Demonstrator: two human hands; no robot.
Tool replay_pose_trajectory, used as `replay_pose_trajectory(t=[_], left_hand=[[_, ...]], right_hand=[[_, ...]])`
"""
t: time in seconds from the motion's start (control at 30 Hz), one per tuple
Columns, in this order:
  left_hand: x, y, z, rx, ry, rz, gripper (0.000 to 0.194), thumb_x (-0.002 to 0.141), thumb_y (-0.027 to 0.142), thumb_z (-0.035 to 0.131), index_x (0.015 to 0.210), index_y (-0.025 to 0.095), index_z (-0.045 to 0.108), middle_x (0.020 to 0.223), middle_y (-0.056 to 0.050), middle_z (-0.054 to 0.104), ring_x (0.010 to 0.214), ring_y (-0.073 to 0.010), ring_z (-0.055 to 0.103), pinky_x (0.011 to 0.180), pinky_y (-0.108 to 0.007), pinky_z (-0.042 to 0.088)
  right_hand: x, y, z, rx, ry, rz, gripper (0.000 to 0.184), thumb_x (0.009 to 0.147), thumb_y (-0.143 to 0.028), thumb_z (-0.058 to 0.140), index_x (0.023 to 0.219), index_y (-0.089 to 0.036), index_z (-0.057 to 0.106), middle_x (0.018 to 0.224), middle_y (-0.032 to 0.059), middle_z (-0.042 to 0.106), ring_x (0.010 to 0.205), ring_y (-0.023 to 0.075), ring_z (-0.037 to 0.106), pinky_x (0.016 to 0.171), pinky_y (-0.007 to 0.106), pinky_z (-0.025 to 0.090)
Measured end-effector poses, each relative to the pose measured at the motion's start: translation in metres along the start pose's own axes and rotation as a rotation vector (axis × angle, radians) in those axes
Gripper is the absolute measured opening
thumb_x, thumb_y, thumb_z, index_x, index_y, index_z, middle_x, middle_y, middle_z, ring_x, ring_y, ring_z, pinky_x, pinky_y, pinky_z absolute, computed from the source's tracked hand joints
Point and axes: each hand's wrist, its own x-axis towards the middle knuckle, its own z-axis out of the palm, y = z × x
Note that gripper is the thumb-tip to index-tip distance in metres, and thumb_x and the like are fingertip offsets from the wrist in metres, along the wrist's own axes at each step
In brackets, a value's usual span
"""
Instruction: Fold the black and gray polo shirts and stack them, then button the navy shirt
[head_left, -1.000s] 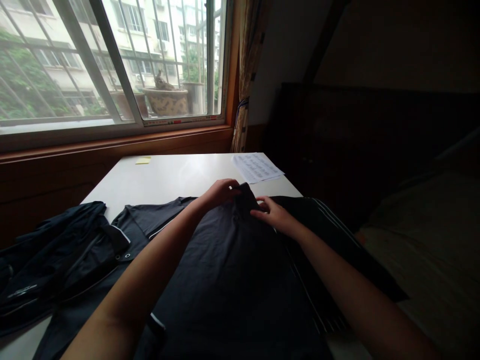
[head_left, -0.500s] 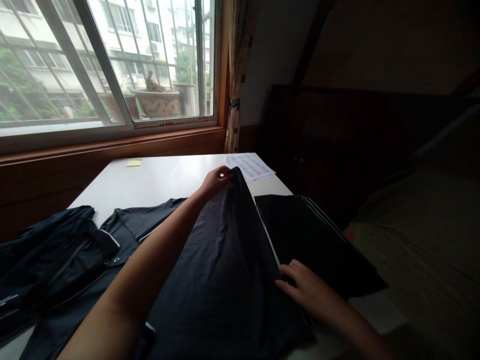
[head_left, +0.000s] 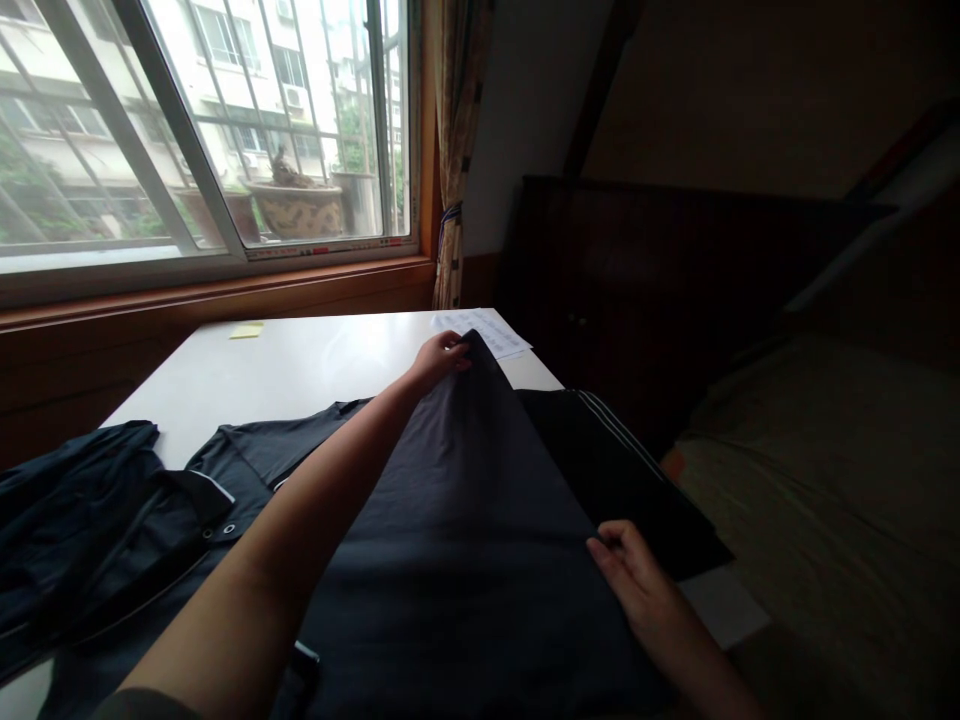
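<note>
A dark navy shirt [head_left: 480, 500] with a white-edged collar lies over the near part of the white table. My left hand [head_left: 444, 360] pinches the far corner of its hem and lifts it a little off the tabletop. On the right, my right hand [head_left: 628, 562] grips the shirt's side edge between thumb and fingers. Between both hands the cloth is pulled fairly taut. The collar [head_left: 206, 490] and a round button show left of my left forearm, which covers part of the shirt.
Folded black cloth with pale stripes [head_left: 622, 470] lies at the table's right edge. Another dark garment [head_left: 82, 500] is heaped at the left. Printed papers [head_left: 506, 335] and a yellow note [head_left: 246, 330] rest on the white table [head_left: 322, 350]. A barred window is behind.
My right hand has moved slightly right and now holds the shirt's edge. The cloth has spread rightward, smoother and tauter, over part of the black cloth. My left hand keeps its hold.
</note>
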Motion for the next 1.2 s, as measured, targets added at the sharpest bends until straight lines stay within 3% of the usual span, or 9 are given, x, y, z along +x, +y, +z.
replay_pose_trajectory(t=[0.2,0.4,0.57,0.73,0.9,1.03,1.2], left_hand=[[0.024,-0.008,0.027,0.056,-0.025,-0.05,0.02,0.084,0.029,0.076,0.088,0.017,0.06,0.075,-0.001,0.066,0.063,-0.0125,0.07,0.066,-0.025,0.056],[0.044,-0.024,0.066,0.148,-0.078,-0.085,0.009,0.089,0.021,0.07,0.089,0.015,0.063,0.07,0.001,0.066,0.066,-0.0133,0.071,0.067,-0.024,0.056],[0.054,-0.042,0.089,0.22,-0.095,-0.101,0.006,0.091,0.019,0.067,0.094,0.014,0.064,0.079,-0.002,0.07,0.074,-0.0145,0.073,0.073,-0.025,0.056],[0.052,-0.058,0.098,0.291,-0.12,-0.12,0.017,0.097,0.027,0.061,0.105,0.013,0.065,0.097,-0.008,0.072,0.084,-0.0166,0.072,0.079,-0.031,0.057],[0.049,-0.07,0.105,0.369,-0.18,-0.124,0.036,0.096,0.036,0.062,0.126,0.017,0.059,0.125,-0.01,0.062,0.105,-0.023,0.065,0.088,-0.044,0.057],[0.043,-0.073,0.111,0.432,-0.205,-0.074,0.032,0.096,0.034,0.062,0.122,0.015,0.062,0.122,-0.011,0.065,0.106,-0.0237,0.065,0.091,-0.045,0.055],[0.027,-0.068,0.114,0.483,-0.24,0.069,0.026,0.094,0.022,0.058,0.117,0.016,0.069,0.125,-0.011,0.069,0.118,-0.0247,0.062,0.107,-0.04,0.045]], right_hand=[[-0.002,0.013,-0.015,-0.098,0.054,0.019,0.035,0.086,-0.063,0.046,0.098,-0.031,0.056,0.075,0.0031,0.065,0.07,0.0247,0.064,0.063,0.034,0.048],[-0.002,0.033,-0.025,-0.124,0.145,0.036,0.042,0.085,-0.059,0.052,0.111,-0.028,0.063,0.072,-0.0006,0.061,0.063,0.02,0.063,0.06,0.03,0.048],[-0.004,0.039,-0.031,-0.138,0.163,0.046,0.045,0.087,-0.058,0.052,0.117,-0.027,0.062,0.076,-0.0015,0.061,0.064,0.0174,0.065,0.06,0.026,0.048],[-0.007,0.046,-0.033,-0.145,0.121,0.048,0.049,0.088,-0.057,0.05,0.127,-0.027,0.058,0.082,-0.0005,0.062,0.066,0.0174,0.067,0.062,0.026,0.051],[-0.012,0.054,-0.031,-0.162,0.093,0.043,0.051,0.091,-0.055,0.049,0.134,-0.028,0.054,0.087,0.0008,0.064,0.074,0.0183,0.069,0.069,0.027,0.053],[-0.015,0.061,-0.03,-0.192,0.113,0.022,0.052,0.091,-0.053,0.049,0.136,-0.028,0.053,0.088,0.0016,0.065,0.074,0.0185,0.069,0.069,0.027,0.052],[-0.017,0.067,-0.029,-0.231,0.105,0.004,0.055,0.087,-0.049,0.05,0.137,-0.026,0.053,0.086,0.0018,0.066,0.069,0.0182,0.068,0.065,0.027,0.051]])
